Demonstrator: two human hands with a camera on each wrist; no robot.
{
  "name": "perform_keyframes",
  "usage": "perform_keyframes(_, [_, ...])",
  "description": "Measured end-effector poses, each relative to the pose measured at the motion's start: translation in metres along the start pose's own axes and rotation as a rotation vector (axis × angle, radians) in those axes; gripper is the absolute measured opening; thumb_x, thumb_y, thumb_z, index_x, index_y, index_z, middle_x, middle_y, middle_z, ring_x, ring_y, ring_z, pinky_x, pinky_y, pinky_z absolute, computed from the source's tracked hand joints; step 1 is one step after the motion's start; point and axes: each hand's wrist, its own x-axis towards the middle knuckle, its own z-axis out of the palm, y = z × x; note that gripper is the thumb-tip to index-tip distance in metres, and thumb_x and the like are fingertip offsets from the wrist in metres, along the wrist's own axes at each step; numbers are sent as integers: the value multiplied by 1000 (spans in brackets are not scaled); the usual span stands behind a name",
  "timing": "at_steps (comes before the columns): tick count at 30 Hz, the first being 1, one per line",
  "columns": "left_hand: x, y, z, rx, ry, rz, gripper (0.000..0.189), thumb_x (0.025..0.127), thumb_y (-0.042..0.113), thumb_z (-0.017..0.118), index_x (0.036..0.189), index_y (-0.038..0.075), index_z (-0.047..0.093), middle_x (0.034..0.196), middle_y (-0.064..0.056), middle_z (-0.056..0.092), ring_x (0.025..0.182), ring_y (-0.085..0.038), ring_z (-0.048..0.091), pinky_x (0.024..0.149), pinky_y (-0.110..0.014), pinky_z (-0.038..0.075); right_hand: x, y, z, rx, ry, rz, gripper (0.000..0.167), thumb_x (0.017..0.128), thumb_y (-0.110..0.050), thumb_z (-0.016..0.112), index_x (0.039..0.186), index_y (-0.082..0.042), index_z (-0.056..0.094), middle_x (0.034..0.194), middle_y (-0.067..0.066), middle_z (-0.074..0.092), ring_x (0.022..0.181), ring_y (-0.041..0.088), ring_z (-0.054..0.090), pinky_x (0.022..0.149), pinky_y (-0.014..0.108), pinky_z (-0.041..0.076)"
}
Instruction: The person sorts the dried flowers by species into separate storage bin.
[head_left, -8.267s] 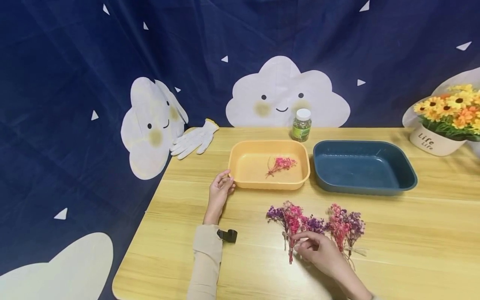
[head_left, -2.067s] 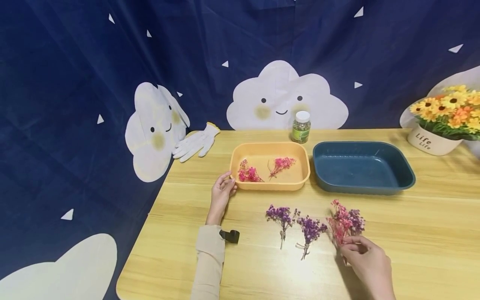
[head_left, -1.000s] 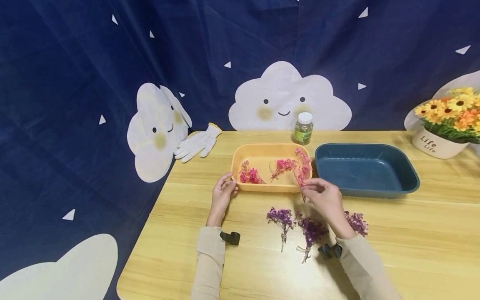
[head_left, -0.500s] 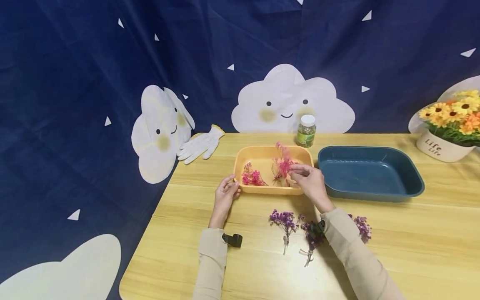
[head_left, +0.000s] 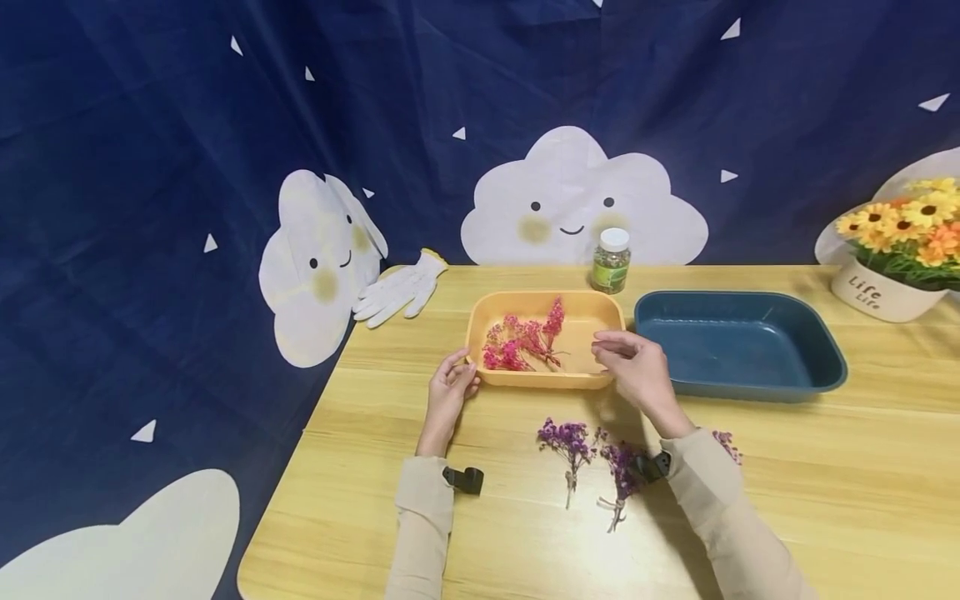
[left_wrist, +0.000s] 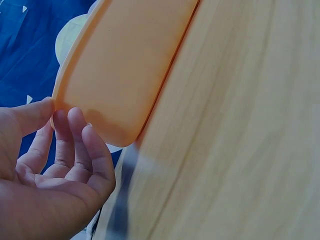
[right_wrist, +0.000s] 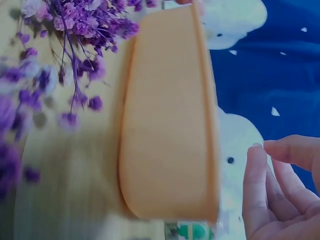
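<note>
My left hand [head_left: 448, 398] pinches the left rim of the yellow plastic tray [head_left: 540, 381]. In the left wrist view the thumb and fingertips of that left hand [left_wrist: 65, 170] meet at the tray's rim [left_wrist: 125, 60]. Bunches of pink dried flowers [head_left: 517, 343] lie together in the tray's left and middle part. Over its right side hovers my right hand [head_left: 637, 371], fingers loosely bent, nothing between them. In front of the tray lie purple dried bunches [head_left: 567, 442], one [head_left: 619, 471] partly behind the right wrist's camera. Another purple bunch [head_left: 726, 446] is mostly hidden by the right sleeve.
A dark blue tray [head_left: 738, 342] stands right of the yellow one. Behind them is a lidded jar [head_left: 611, 267]. A white glove [head_left: 401, 290] lies at the back left, and a pot of yellow and orange flowers [head_left: 888, 287] stands at the far right.
My right hand has carried a pink bunch from the table into the yellow tray, let it go beside the others and drawn back right. The left hand has kept its hold on the rim.
</note>
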Motion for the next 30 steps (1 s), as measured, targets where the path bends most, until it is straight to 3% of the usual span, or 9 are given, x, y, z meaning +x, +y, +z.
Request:
perform_keyframes(4, [-1, 2, 0, -10, -1, 10, 41, 95, 3, 58, 135, -2, 50, 83, 10, 61, 72, -2, 61, 68, -13, 54, -13, -3, -23, -5, 14, 6, 36, 92, -6, 63, 126, 7, 59, 118, 25, 66, 79, -6, 64, 74, 21, 59])
perform_keyframes(7, [-2, 3, -1, -14, 8, 14, 40, 96, 2, 58, 135, -2, 50, 83, 10, 61, 71, -1, 61, 67, -13, 54, -20, -1, -42, 9, 27, 5, 39, 92, -9, 65, 127, 7, 57, 104, 2, 74, 79, -5, 66, 73, 18, 58])
perform_keyframes(11, [-3, 5, -3, -8, 18, 9, 41, 96, 2, 58, 135, -1, 50, 83, 10, 61, 72, -1, 61, 69, -13, 54, -25, 13, -70, 43, 66, -24, 28, 91, -12, 68, 118, -7, 67, 86, -29, 68, 78, -3, 68, 70, 14, 57])
perform_keyframes(14, [-3, 5, -4, -1, 23, 7, 41, 95, 3, 59, 135, 0, 50, 84, 10, 61, 72, -2, 61, 69, -13, 54, -24, 32, -93, 23, 103, -35, 24, 90, -14, 70, 114, -12, 69, 85, -29, 68, 76, -3, 69, 67, 14, 57])
perform_keyframes(17, [-3, 5, -3, 4, 26, 6, 41, 95, 3, 59, 135, 1, 50, 85, 10, 61, 73, -2, 61, 69, -13, 54, -20, 58, -118, 42, 126, -53, 27, 90, -14, 71, 116, -8, 70, 86, -27, 70, 74, -3, 69, 64, 15, 57])
perform_keyframes(19, [-3, 5, -3, 11, 25, 4, 41, 95, 4, 59, 135, 1, 51, 85, 10, 61, 73, -2, 61, 69, -13, 54, -23, 65, -132, 13, 155, -55, 24, 90, -15, 70, 114, -14, 71, 85, -29, 70, 73, -6, 68, 63, 15, 57])
perform_keyframes(24, [-1, 3, -1, 10, 15, 0, 40, 95, 3, 59, 135, 1, 51, 84, 10, 61, 73, -2, 61, 69, -13, 54, -39, 63, -158, -33, 310, -37, 21, 91, -14, 68, 94, -35, 70, 77, -32, 67, 63, -9, 66, 58, 11, 54])
perform_keyframes(30, [-1, 3, -1, 20, 7, 1, 40, 95, 3, 59, 135, 0, 51, 84, 11, 62, 73, -2, 61, 70, -13, 55, -51, 65, -178, 14, 616, 85, 26, 87, -10, 69, 81, -35, 70, 61, -29, 63, 49, -9, 59, 49, 5, 45])
